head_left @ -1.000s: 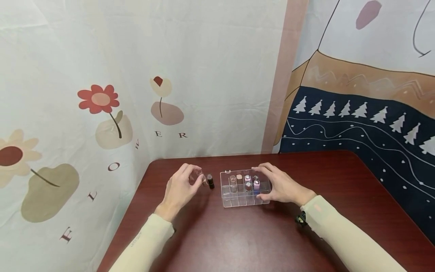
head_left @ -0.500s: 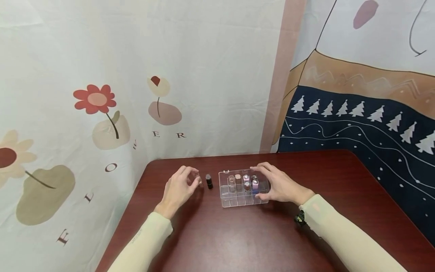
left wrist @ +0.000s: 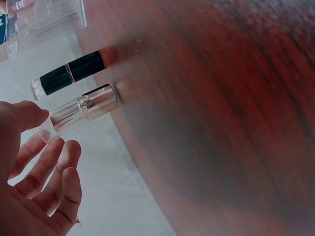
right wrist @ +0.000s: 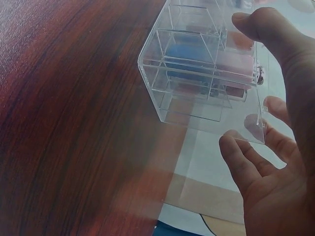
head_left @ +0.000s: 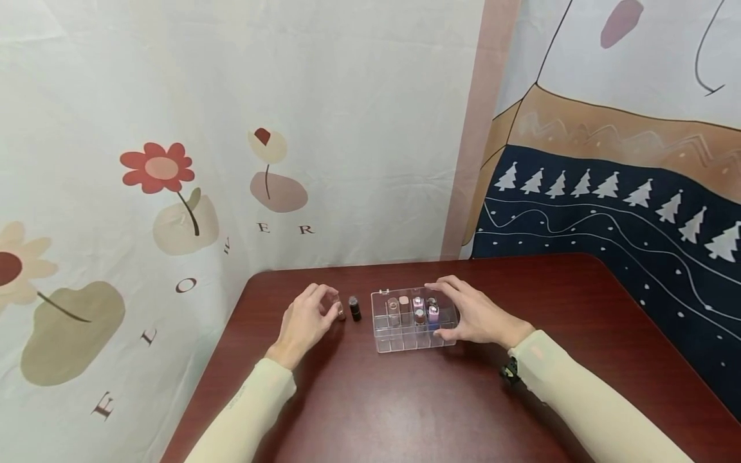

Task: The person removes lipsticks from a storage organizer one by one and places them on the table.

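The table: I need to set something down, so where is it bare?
The table is bare in front of the clear case, between the left sleeve and right sleeve, and between the right sleeve and the table's right edge. Crowded: the left hand, pale tube, black tube, case and right hand.

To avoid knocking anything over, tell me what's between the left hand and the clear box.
In the head view, a black tube stands between the clear box and the left hand, which touches a clear-topped tube.
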Demonstrator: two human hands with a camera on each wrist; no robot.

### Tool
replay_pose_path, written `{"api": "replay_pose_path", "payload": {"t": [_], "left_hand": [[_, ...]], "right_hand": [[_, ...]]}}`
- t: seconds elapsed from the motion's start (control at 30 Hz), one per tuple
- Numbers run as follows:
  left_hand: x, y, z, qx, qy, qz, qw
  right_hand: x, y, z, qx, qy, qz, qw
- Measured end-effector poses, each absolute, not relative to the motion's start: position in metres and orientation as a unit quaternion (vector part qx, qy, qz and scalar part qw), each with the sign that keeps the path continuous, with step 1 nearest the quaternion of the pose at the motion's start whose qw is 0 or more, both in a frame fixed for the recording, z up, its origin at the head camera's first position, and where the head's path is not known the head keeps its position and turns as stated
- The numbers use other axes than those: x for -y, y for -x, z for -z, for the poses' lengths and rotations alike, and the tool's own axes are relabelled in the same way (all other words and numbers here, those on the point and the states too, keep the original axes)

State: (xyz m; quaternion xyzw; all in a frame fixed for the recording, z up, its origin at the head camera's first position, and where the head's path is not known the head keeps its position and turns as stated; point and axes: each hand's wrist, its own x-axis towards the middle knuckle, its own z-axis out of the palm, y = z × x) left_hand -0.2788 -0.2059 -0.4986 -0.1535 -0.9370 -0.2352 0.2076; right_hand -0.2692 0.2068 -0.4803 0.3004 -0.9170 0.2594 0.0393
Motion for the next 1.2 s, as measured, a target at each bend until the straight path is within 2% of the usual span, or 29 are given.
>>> {"api": "replay_pose_path", "payload": {"t": [0.63,0.77,1.03,1.2], "left_hand": [[0.205,0.278,0.497,0.944,0.133,0.22,0.205],[0.204,0.275,0.494,0.939,0.14,0.214,0.231],[0.196,0.272,0.485,0.911,0.179,0.194,0.317],[0.185,0.267,0.478,0.9,0.209,0.208,0.321]], "right_hand": [[-0.207,0.27,0.482,0.917,-0.301,-0.259,0.037],[-0.208,0.269,0.48,0.917,-0.299,-0.262,0.028],[-0.212,0.269,0.472,0.917,-0.308,-0.254,0.013],[-0.216,0.27,0.467,0.92,-0.313,-0.237,0.017]]}}
